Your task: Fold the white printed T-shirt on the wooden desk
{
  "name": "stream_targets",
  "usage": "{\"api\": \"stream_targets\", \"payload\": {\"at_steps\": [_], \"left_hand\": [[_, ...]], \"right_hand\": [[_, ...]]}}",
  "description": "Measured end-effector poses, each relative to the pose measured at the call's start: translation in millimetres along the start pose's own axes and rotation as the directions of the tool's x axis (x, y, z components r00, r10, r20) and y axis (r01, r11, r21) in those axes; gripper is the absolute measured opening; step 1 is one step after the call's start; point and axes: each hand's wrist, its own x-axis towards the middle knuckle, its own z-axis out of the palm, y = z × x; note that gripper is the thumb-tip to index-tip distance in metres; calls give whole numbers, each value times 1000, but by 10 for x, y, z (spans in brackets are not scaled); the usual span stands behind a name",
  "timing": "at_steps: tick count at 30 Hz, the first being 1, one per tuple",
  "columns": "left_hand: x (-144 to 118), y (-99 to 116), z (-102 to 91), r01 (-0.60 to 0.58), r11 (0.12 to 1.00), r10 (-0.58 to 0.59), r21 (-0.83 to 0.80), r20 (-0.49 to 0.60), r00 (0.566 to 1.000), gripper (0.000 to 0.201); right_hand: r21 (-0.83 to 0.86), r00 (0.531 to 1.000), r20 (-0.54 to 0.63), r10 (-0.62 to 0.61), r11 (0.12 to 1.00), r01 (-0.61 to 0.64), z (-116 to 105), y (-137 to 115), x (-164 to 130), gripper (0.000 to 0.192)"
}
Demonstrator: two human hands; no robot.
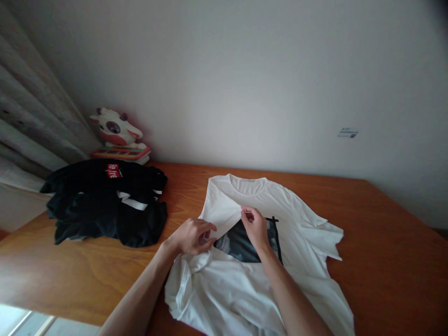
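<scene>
The white T-shirt lies front up on the desk, collar away from the person. Both hands pinch its folded-in sleeve edge: left hand low, right hand higher. Black clothes sit well left.

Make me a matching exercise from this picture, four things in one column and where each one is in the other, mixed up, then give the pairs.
Things:
1. white T-shirt
2. black clothes
3. toy cow
4. left hand

Places:
A. at the wall, in the table's far left corner
B. spread flat in front of the person
C. on the folded-over sleeve side of the shirt
D. piled on the table's left

Pairs: 1-B, 2-D, 3-A, 4-C
</scene>
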Motion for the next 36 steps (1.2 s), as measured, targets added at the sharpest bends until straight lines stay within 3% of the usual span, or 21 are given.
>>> {"api": "stream_targets", "payload": {"at_steps": [4,7,10,11,13,16,18,20,23,24,27,28,29,30,31,32,33,34,35,36], "left_hand": [[-5,-8,-43,35,998,-35,57,3,999,22],[-14,-64,-88,206,966,-205,158,-25,978,25],[-14,-132,-107,473,845,-472,250,-68,879,25],[-12,-150,-106,528,808,-532,263,-62,844,25],[-9,-176,-96,573,776,-587,264,-32,809,25],[-9,-200,-70,577,782,-591,234,-12,806,20],[-14,-216,-51,583,784,-593,213,-20,805,19],[-20,-234,-34,592,785,-597,183,-34,801,20],[-26,-261,-17,602,788,-601,125,-51,797,21],[-29,-270,-12,610,784,-608,113,-57,792,21],[-42,-297,2,652,751,-646,104,-86,759,19],[-48,-307,8,668,736,-661,107,-98,744,18],[-54,-319,14,682,722,-674,111,-110,731,18],[-58,-331,20,690,715,-679,114,-124,724,17],[-60,-342,25,685,719,-670,119,-142,728,16],[-59,-352,31,662,738,-643,127,-165,748,16],[-55,-358,37,620,772,-594,139,-189,782,17],[-50,-359,43,559,814,-527,154,-206,824,19],[-44,-354,50,488,856,-452,171,-211,867,20],[-40,-343,58,420,888,-383,187,-204,901,22]], "right_hand": [[-78,996,8,-88,993,89,34,62,-13,24],[-117,992,11,-127,985,128,60,94,-13,23],[-172,981,20,-192,966,192,31,6,-18,22],[-186,972,65,-226,954,234,10,-62,-28,19],[-161,925,265,-273,933,321,-28,-244,-77,16],[-30,739,632,-235,945,326,-20,-536,-223,19],[1,639,743,-200,955,297,35,-670,-341,24],[-8,601,778,-182,954,299,97,-730,-442,31],[38,526,831,-181,962,270,120,-736,-518,17],[75,472,865,-170,974,213,101,-734,-524,15],[149,195,971,-136,988,-50,7,-762,-503,18],[154,136,981,-138,981,-117,-21,-779,-485,21],[164,139,980,-144,975,-148,-40,-793,-463,25],[180,219,965,-146,974,-141,-48,-797,-436,28],[189,362,922,-140,977,-103,-47,-785,-404,31],[177,538,833,-126,983,-43,-38,-752,-369,32],[131,702,704,-111,991,25,-24,-695,-332,32],[51,828,552,-100,995,86,-9,-616,-294,30],[-55,911,401,-95,990,128,4,-520,-258,27],[-175,957,272,-97,973,148,14,-413,-225,26]]}}
